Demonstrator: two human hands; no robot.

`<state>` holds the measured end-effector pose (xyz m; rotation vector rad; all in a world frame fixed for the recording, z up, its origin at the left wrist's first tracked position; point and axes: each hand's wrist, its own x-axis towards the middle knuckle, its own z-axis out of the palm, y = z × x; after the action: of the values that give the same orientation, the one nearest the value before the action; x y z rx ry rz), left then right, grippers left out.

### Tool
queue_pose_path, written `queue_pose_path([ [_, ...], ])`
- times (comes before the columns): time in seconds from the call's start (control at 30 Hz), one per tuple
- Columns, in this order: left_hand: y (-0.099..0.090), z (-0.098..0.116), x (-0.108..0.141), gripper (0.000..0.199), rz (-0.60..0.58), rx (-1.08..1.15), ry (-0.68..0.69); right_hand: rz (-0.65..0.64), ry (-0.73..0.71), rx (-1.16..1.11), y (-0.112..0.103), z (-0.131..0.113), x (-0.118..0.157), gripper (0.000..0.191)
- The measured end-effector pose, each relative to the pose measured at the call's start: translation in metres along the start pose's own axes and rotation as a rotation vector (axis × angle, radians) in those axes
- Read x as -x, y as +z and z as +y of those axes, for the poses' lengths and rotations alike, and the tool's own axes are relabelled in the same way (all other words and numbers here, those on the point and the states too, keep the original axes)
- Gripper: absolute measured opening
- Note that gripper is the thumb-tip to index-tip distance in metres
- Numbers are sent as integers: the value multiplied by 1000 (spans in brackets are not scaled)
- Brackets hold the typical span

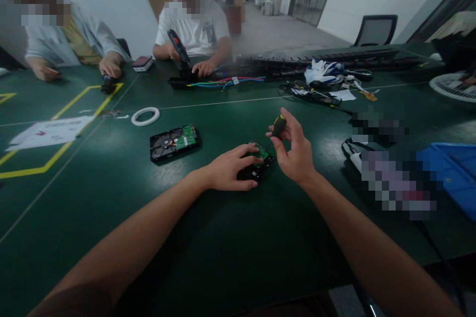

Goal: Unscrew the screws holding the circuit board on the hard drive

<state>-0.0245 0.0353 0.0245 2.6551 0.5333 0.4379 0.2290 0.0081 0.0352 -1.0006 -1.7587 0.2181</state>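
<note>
On the green table, my left hand (234, 168) rests over a hard drive (254, 172) with a green circuit board, its fingers spread across the drive and hiding part of it. My right hand (295, 151) grips a screwdriver (278, 126) with a dark green and yellow handle. The screwdriver's thin shaft points down to the right edge of the circuit board; whether the tip sits in a screw cannot be made out. A second hard drive (174, 143) lies to the left, its green board facing up.
A white tape roll (145, 116) and paper (48, 132) lie at the left. Two people sit across the table (208, 237), one holding a power tool (179, 47). Wires (226, 82), white gloves (323, 72) and a blue bin (451, 173) are around the back and right.
</note>
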Motion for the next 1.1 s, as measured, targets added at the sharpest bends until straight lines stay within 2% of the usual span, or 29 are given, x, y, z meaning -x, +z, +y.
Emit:
queue_pose_path([
  [0.17,-1,2,0,66,17,12,0,4,-1,23,0,0,1,73],
  [0.57,-1,2,0,66,9,8,-3,152,-9,163,0,-1,0,68],
  [0.73,0,2,0,65,16,7,3,126,-27,153,0,0,0,67],
  [0.93,1,0,0,68,1,-8,-2,43,-19,26,1,-1,2,71],
  [1.1,0,1,0,67,1,-6,-3,106,-16,103,3,2,2,70],
])
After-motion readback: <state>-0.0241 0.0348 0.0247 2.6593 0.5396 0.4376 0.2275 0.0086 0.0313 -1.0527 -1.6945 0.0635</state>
